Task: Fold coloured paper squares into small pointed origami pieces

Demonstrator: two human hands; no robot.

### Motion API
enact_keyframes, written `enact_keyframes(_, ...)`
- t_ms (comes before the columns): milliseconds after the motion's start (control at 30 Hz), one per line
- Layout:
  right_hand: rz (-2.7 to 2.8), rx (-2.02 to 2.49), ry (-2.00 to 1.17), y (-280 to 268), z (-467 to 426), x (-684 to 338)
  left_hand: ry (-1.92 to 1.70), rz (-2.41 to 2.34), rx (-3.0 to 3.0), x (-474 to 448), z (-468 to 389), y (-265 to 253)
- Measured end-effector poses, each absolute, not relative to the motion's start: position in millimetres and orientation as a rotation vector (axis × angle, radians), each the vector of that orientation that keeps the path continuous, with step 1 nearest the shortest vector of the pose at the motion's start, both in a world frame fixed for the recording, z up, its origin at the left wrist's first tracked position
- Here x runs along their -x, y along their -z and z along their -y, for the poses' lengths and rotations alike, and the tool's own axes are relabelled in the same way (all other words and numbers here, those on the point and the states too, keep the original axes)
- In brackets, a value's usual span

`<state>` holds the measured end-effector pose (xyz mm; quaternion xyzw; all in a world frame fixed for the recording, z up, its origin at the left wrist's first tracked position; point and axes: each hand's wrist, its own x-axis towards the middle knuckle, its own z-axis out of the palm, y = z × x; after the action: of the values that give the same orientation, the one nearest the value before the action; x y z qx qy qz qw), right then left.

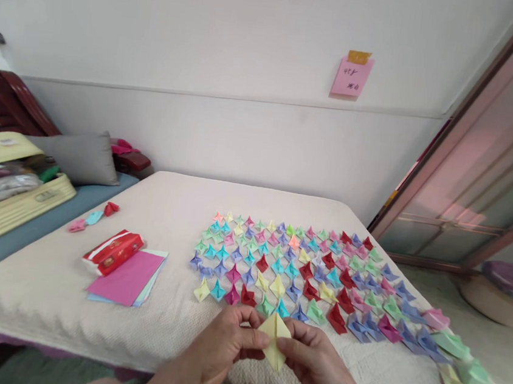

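Observation:
A small pale yellow folded paper (276, 334), diamond-shaped with a crease down its middle, is held up near the table's front edge. My left hand (226, 341) pinches its left side between thumb and fingers. On the opposite side my right hand (312, 357) grips it, thumb pressed on the front. The fingers behind the paper are partly hidden. Just beyond both hands, many folded paper pieces (278, 286) in red, blue, green, yellow and pink lie in rows on the cream cloth (181, 208).
To the left, a red tissue pack (115, 252) rests on stacked coloured paper sheets (130, 279). Farther back lie a few small folded pieces (93, 217). A yellow box (12, 203) with bagged things and a grey pillow (81, 158) sit beyond. A pink note (351, 78) is taped to the wall.

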<state>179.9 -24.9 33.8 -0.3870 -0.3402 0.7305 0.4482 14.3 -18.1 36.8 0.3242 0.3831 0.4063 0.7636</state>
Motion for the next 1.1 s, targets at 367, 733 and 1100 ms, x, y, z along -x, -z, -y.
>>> enact_keyframes(367, 1.035, 1.135, -1.41, -27.6, 21.2, -180.0, -1.06, -0.916, -0.931, -22.9, 13.0, -28.7)
enact_keyframes(733, 1.041, 1.077, -1.382, -29.8, 22.9, -178.9, -1.099, -0.854, -1.047, -23.2, 15.4, -26.8)
enact_keyframes(1100, 1.062, 1.138, -1.489, -21.1, 19.8, -182.8, -1.215, -0.934, -1.162, -26.1, 12.1, -18.4)
